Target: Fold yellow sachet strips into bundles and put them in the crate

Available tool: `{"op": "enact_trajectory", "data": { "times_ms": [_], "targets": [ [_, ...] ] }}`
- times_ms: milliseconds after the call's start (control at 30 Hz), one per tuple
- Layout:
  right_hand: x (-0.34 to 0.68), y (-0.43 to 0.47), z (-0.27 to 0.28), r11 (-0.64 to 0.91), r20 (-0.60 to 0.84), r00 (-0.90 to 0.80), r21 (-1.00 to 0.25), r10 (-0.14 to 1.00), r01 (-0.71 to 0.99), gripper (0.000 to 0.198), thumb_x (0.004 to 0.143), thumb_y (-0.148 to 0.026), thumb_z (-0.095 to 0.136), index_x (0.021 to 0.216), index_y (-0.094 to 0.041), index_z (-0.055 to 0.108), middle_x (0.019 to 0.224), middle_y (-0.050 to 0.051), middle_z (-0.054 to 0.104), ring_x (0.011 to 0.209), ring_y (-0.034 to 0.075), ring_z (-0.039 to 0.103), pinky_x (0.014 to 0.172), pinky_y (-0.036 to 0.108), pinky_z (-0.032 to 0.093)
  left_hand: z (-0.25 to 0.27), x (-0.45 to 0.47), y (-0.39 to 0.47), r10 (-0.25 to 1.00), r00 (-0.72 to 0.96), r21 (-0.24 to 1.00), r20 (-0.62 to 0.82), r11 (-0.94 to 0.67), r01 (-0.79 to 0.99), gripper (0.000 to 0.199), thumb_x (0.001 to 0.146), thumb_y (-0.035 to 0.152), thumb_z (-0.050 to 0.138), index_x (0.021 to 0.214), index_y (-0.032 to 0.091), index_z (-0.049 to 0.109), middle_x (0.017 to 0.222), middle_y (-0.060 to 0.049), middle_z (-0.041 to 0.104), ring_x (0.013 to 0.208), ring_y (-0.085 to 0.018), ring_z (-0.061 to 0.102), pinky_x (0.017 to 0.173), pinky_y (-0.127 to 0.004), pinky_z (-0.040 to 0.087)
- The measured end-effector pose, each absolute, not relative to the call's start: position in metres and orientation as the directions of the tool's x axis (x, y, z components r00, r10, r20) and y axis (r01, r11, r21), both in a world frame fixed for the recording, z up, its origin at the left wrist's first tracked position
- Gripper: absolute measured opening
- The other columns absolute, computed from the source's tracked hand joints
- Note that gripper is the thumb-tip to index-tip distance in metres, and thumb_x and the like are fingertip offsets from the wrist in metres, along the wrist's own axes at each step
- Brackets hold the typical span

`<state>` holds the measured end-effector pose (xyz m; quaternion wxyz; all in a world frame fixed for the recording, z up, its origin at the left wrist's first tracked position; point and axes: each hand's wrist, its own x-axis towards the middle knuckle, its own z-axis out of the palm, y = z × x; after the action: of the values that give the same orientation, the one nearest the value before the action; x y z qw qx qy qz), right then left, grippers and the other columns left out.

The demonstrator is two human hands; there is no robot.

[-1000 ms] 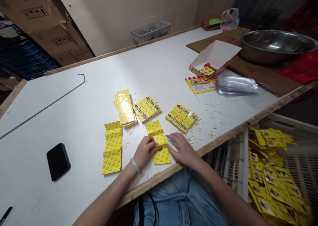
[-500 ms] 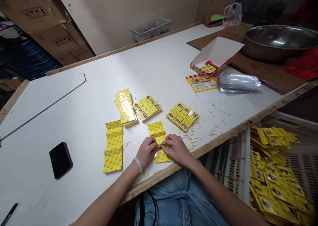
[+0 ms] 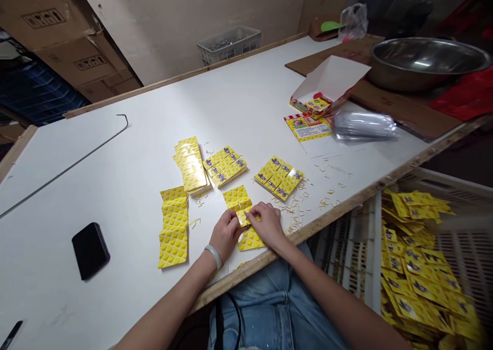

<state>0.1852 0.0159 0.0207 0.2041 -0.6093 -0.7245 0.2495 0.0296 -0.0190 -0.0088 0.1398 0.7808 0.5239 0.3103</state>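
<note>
A creased yellow patterned card sheet (image 3: 251,239) lies near the table's front edge, with both hands on its middle. My left hand (image 3: 225,233), a pale bangle at its wrist, pinches the sheet's left side. From the right, my right hand (image 3: 266,222) grips the same sheet with thumb and fingers close together. Fingers cover part of the middle fold. Left of them rests another creased yellow sheet (image 3: 173,229). Behind stand a stack of yellow cards (image 3: 191,165) and a pile of printed cards (image 3: 225,166); a second printed pile (image 3: 279,177) sits to the right.
Paper scraps (image 3: 296,211) litter the right front. A phone (image 3: 90,251) and a long hooked rod (image 3: 73,162) lie left. Toward the back right are an opened box (image 3: 331,83), clear plastic sleeves (image 3: 364,127) and a metal basin (image 3: 427,65). A crate (image 3: 372,252) holds yellow packets below.
My right hand has moved up and left along the sheet's middle, and the middle panel shows more between the hands. The whole view has shifted slightly.
</note>
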Motion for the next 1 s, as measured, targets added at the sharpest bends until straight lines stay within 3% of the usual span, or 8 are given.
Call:
{"op": "enact_trajectory", "data": {
  "times_ms": [133,233,333,467,567,700,833,1000],
  "targets": [
    [0.21,0.011,0.033,0.272,0.169,-0.215,-0.517,0.962,0.812,0.016,0.088,-0.029,0.049,0.082,-0.019,0.06,0.085,0.005,0.063,0.086,0.021,0.054,0.077,0.034,0.039,-0.005,0.03,-0.017,0.919,0.239,0.596,0.312,-0.385,0.704,0.016,0.086,0.029,0.053,0.076,0.018,0.047,0.092,-0.005,0.049,0.079,-0.015,0.052,0.071,-0.032,0.05],
    [0.239,0.026,0.04,0.334,0.314,-0.212,-0.413,0.925,0.847,0.03,0.087,-0.039,0.051,0.106,-0.016,0.057,0.109,0.011,0.06,0.105,0.025,0.05,0.09,0.04,0.039,-0.003,0.03,-0.018,0.926,0.243,0.629,0.288,-0.374,0.681,0.016,0.084,0.032,0.056,0.091,0.019,0.05,0.098,-0.006,0.048,0.087,-0.017,0.054,0.075,-0.033,0.051],
    [0.264,0.062,0.035,0.356,0.439,-0.187,-0.342,0.879,0.869,0.049,0.089,-0.044,0.043,0.13,-0.016,0.045,0.138,0.012,0.043,0.132,0.027,0.029,0.107,0.047,0.025,-0.002,0.029,-0.019,0.927,0.198,0.633,0.319,-0.364,0.683,0.033,0.082,0.034,0.06,0.108,0.02,0.046,0.106,-0.008,0.045,0.098,-0.02,0.053,0.082,-0.037,0.051],
    [0.278,0.109,0.013,0.358,0.397,-0.23,-0.286,0.889,0.889,0.054,0.09,-0.049,0.038,0.135,-0.021,0.041,0.15,0.005,0.025,0.14,0.029,0.009,0.11,0.056,0.009,-0.003,0.027,-0.019,0.921,0.028,0.663,0.387,-0.3,0.685,0.035,0.083,0.03,0.058,0.113,0.02,0.043,0.108,-0.009,0.044,0.1,-0.021,0.049,0.085,-0.04,0.049],
    [0.279,0.122,-0.005,0.384,0.327,-0.288,-0.282,0.9,0.879,0.046,0.091,-0.047,0.037,0.129,-0.026,0.05,0.146,0.001,0.034,0.14,0.029,0.012,0.109,0.06,0.001,-0.005,0.027,-0.017,0.921,-0.033,0.696,0.389,-0.271,0.665,0.038,0.084,0.029,0.056,0.118,0.021,0.041,0.109,-0.01,0.043,0.095,-0.019,0.05,0.082,-0.039,0.049],
    [0.278,0.122,-0.014,0.39,0.326,-0.272,-0.388,0.906,0.835,0.038,0.092,-0.042,0.037,0.121,-0.027,0.058,0.135,-0.001,0.05,0.139,0.025,0.017,0.11,0.058,-0.003,-0.01,0.027,-0.016,0.92,0.0,0.691,0.392,-0.294,0.66,0.044,0.085,0.028,0.055,0.125,0.022,0.037,0.112,-0.01,0.043,0.098,-0.019,0.05,0.084,-0.039,0.049],
    [0.273,0.115,0.001,0.353,0.375,-0.121,-0.646,0.919,0.677,0.034,0.091,-0.041,0.041,0.112,-0.027,0.064,0.127,0.001,0.057,0.139,0.023,0.019,0.108,0.061,-0.007,-0.008,0.024,-0.016,0.901,-0.003,0.703,0.434,-0.336,0.626,0.044,0.087,0.026,0.052,0.129,0.024,0.038,0.118,-0.011,0.045,0.111,-0.022,0.048,0.091,-0.043,0.046],
    [0.235,0.079,0.042,0.211,0.209,0.217,-0.977,0.953,0.017,0.039,0.089,-0.047,0.045,0.118,-0.025,0.06,0.131,0.005,0.053,0.136,0.021,0.028,0.109,0.054,0.025,0.03,0.049,-0.008,0.877,-0.104,0.823,0.469,-0.391,0.411,0.039,0.093,0.029,0.038,0.132,0.03,0.039,0.139,-0.009,0.038,0.13,-0.023,0.035,0.102,-0.045,0.039]
  ]
}}
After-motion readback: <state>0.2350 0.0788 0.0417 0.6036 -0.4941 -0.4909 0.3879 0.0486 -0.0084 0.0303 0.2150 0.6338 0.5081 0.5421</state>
